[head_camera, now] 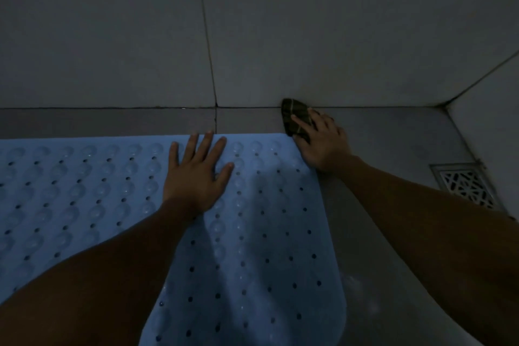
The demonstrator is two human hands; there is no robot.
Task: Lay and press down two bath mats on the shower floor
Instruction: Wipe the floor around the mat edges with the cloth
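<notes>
Both forearms reach in from the near edge of the view, over the shower floor [393,261], which is grey tile in dim light. Under the left forearm lies a blue mat [252,247], flat on the floor, dotted with small holes and rows of round bumps; its rounded near-right corner shows low in the view and its far edge runs just short of the wall. The left hand [198,174] rests palm down on the mat near that far edge, fingers straight and spread, holding nothing. At the mat's far-right corner, the right hand [320,139] sits on the floor, its fingers laid over a dark cloth [296,118] with pale stripes; whether they grip it or only press on it cannot be told. The cloth lies against the foot of the wall [309,36]. A metal drain [466,185] with a patterned grate sits in the floor toward the right, near the corner where two walls meet
</notes>
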